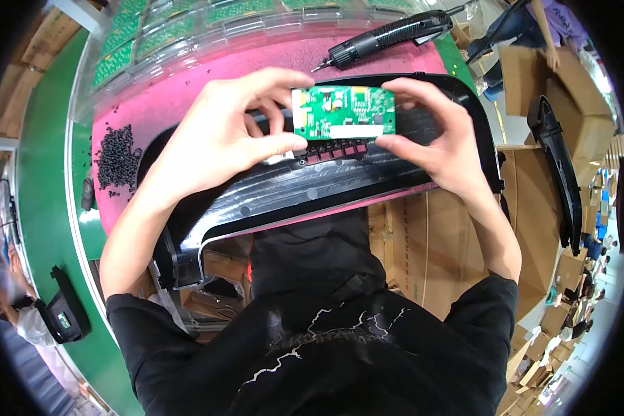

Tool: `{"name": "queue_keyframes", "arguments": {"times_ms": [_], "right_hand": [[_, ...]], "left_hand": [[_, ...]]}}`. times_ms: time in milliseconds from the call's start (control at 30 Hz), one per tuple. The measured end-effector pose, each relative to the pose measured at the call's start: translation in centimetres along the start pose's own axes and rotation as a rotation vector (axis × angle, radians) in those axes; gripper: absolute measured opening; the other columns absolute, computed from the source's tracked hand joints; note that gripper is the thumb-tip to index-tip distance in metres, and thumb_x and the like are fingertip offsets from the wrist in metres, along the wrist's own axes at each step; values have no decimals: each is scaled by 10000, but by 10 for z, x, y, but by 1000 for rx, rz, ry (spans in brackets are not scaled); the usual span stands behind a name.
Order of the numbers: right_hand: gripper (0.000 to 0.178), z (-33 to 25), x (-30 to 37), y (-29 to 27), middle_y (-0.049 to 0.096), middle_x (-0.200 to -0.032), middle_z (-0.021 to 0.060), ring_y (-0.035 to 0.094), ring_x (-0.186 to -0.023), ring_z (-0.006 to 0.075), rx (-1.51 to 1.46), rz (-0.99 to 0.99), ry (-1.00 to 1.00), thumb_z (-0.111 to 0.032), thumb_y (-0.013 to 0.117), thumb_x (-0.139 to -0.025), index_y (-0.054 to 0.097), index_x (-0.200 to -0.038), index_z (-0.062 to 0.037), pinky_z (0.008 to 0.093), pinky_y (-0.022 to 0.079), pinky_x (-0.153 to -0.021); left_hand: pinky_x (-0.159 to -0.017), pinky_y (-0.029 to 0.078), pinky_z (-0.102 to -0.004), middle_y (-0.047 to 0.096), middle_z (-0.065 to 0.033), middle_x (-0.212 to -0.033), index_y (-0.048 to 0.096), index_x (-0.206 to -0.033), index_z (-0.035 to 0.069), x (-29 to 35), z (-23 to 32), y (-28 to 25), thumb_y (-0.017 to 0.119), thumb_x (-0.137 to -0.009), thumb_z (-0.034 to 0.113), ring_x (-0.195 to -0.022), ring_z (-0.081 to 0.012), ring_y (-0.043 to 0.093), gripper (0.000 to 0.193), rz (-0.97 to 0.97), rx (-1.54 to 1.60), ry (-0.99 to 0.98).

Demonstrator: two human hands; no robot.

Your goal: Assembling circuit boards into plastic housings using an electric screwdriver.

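Observation:
A green circuit board (343, 111) with small components and a white strip is held level between my two hands. My left hand (239, 128) pinches its left end, by a white connector, with the thumb at the lower corner. Its right end is gripped by my right hand (437, 132), thumb below and fingers above. Beneath the board lies a long black plastic housing (277, 197) with a curved rim. A slotted grille (336, 151) in the housing shows just under the board's lower edge; the rest of that spot is hidden.
A black electric screwdriver (388, 40) lies beyond the housing on the pink mat (256, 59). Many small black screws (118, 158) are heaped at the left. Clear trays (180, 31) of green boards stand at the back. Cardboard boxes (534, 201) and another black housing (558, 173) are at the right.

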State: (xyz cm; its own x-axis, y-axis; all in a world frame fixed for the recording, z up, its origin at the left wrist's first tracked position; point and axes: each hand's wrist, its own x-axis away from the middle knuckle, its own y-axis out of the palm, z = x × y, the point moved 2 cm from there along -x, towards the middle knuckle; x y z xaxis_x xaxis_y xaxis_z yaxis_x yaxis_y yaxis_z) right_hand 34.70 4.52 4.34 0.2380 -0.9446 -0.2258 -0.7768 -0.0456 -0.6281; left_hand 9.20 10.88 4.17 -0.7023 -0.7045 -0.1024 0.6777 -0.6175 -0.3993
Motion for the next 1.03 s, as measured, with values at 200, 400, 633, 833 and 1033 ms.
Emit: {"name": "queue_keyframes", "arguments": {"times_ms": [200, 400, 633, 833, 1033], "right_hand": [[496, 23, -4, 21, 573, -1231, 114, 529, -1165, 270, 82, -119, -84, -106, 801, -678, 618, -1130, -19, 378, 399, -1013], [504, 18, -6, 26, 575, -1220, 112, 529, -1147, 296, 182, -144, -85, -134, 798, -654, 626, -1113, -16, 397, 405, -1003], [489, 20, -8, 31, 564, -1211, 106, 503, -1134, 306, 194, -138, -89, -151, 796, -678, 618, -1111, -11, 395, 414, -985], [481, 18, -11, 35, 562, -1217, 103, 498, -1142, 305, 208, -142, -85, -149, 790, -688, 617, -1115, -12, 394, 412, -989], [490, 16, -16, 42, 571, -1225, 117, 521, -1155, 296, 216, -148, -61, -120, 785, -668, 626, -1120, -16, 394, 401, -1010]], "left_hand": [[-530, 448, -249, 612, -73, -708, 588, -1135, 0, 0, -19, 3, 810, -684, 110, -546, -120, 522, 514, -111, -336, -3], [-557, 432, -314, 532, -48, -632, 582, -1074, 32, 2, -21, 6, 812, -686, 192, -556, -166, 526, 478, -174, -466, -141], [-572, 427, -340, 482, -50, -613, 556, -1071, 43, 2, -31, 4, 809, -685, 202, -557, -208, 521, 488, -195, -453, -137], [-580, 430, -352, 474, -53, -616, 554, -1078, 43, 3, -35, 0, 803, -694, 204, -566, -218, 522, 485, -198, -468, -116], [-628, 446, -373, 496, -58, -646, 533, -1123, 62, 6, -43, -6, 803, -709, 242, -619, -228, 550, 526, -212, -479, -120]]}}
